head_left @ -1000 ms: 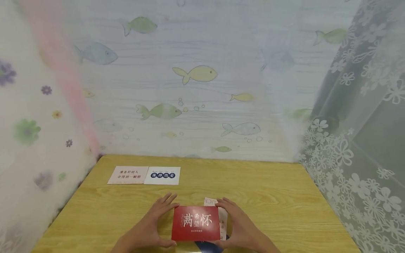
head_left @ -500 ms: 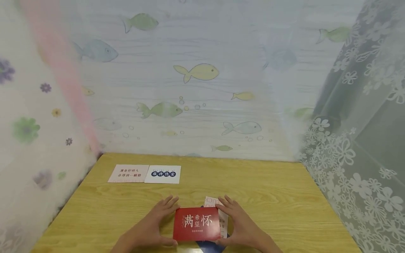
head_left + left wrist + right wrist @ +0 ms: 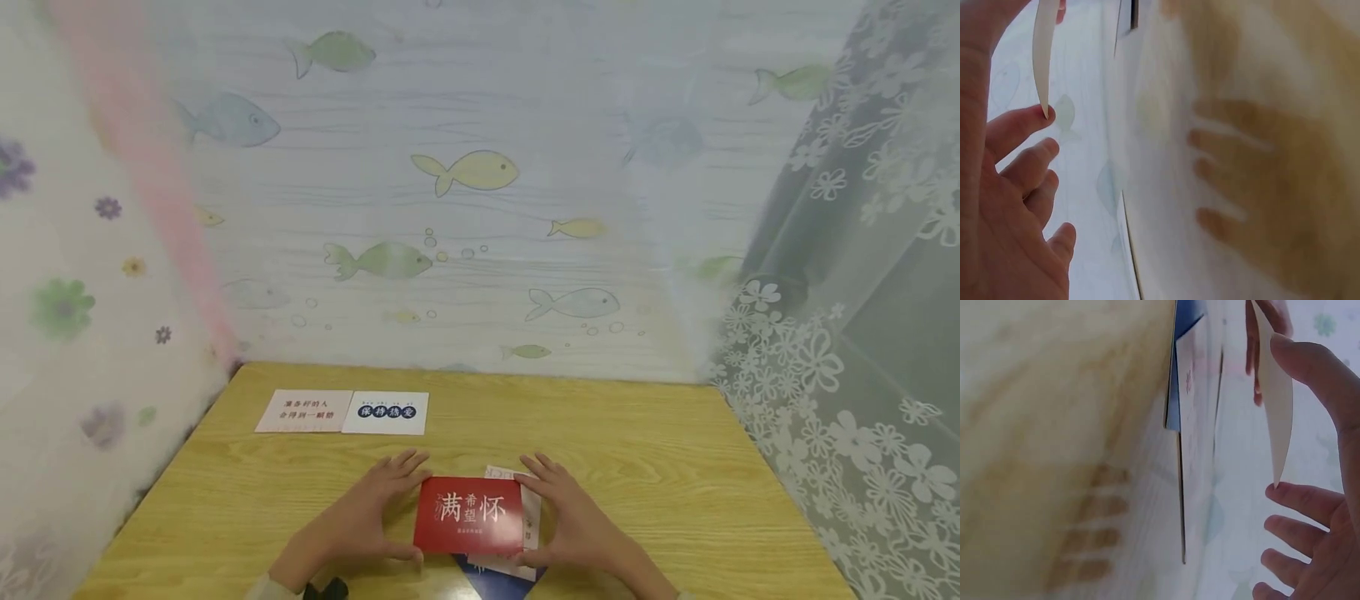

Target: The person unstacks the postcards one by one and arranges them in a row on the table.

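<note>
The red card (image 3: 469, 515) is pinched by its short edges between the left hand (image 3: 365, 521) and right hand (image 3: 574, 523), long axis crosswise, lifted just above the card pile (image 3: 517, 560) on the counter (image 3: 660, 467).

- The worktop (image 3: 637, 467) is light yellowish wood with visible grain, set into a corner between patterned wall coverings.
- At its far left lie two cards flat, side by side and touching: a pale pink card (image 3: 304, 411) with dark characters, and a white card (image 3: 387, 412) with a row of dark blue roundels.
- Near the front edge lies a small stack: a blue card (image 3: 491, 583) at the bottom, and a white printed card (image 3: 528, 521) over it.
</note>
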Demonstrator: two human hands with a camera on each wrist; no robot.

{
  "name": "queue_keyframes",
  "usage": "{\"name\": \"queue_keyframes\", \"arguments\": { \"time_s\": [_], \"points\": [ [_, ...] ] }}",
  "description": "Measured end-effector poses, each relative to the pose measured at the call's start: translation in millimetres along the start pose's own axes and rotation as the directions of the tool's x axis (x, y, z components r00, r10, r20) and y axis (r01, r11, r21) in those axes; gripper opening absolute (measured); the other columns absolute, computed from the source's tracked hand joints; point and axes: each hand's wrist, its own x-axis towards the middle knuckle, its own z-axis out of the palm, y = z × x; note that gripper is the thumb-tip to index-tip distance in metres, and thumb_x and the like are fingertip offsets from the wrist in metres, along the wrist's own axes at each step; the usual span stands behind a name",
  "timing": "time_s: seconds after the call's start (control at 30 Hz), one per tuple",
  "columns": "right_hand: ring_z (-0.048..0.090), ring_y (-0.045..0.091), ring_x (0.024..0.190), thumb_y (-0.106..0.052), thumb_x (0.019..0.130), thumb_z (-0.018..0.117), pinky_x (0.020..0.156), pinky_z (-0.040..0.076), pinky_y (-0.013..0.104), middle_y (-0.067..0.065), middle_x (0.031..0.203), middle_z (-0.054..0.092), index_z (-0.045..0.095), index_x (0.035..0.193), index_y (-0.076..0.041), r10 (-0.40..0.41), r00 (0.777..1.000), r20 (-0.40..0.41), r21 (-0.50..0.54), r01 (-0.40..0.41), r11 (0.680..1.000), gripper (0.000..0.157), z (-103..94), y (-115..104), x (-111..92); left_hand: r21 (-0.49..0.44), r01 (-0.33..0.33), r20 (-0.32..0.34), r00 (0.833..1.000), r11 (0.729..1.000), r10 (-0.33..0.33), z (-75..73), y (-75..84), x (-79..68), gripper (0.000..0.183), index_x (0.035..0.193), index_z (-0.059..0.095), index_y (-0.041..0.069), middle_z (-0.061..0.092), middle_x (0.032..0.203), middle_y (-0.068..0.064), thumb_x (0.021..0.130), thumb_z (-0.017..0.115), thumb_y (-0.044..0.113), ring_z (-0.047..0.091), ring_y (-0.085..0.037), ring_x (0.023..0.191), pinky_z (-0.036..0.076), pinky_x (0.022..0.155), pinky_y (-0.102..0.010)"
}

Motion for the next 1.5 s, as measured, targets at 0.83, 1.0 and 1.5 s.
{"name": "queue_keyframes", "arguments": {
  "time_s": [0.83,1.0,1.5],
  "points": [
    [0.024,0.048,0.151,-0.036,0.069,0.094,0.116,0.028,0.07,0.022,0.16,0.038,0.049,0.149,0.0,0.102,0.99,0.096,0.095,-0.111,0.989,0.098,-6.7,50.4,78.8,-0.032,0.037,-0.019,0.999,0.999,-0.038,-14.8,-61.1,74.9,0.103,0.149,0.051,0.004,0.035,0.162,-0.019,0.066,0.094,0.047,0.018,-0.049,0.152,0.023,0.117,-0.071],
    [0.024,0.046,0.152,-0.032,0.071,0.093,0.119,0.024,0.066,0.021,0.161,0.036,0.045,0.152,-0.002,0.133,0.985,0.107,0.099,-0.144,0.985,0.099,-3.9,63.5,93.5,-0.056,0.106,0.002,0.994,0.993,-0.106,-16.0,-70.2,85.0,0.101,0.153,0.046,0.006,0.033,0.164,-0.018,0.071,0.092,0.043,0.014,-0.047,0.154,0.019,0.12,-0.07],
    [0.006,0.04,0.157,-0.037,0.077,0.089,0.123,0.016,0.065,0.012,0.168,0.024,0.038,0.158,-0.011,0.23,0.95,0.212,0.104,-0.256,0.961,0.099,3.4,98.3,121.7,-0.036,0.236,0.086,0.969,0.971,-0.232,-17.7,-89.6,114.7,0.102,0.159,0.037,0.014,0.029,0.167,-0.01,0.077,0.089,0.044,0.011,-0.041,0.156,0.019,0.122,-0.065]
  ]
}}
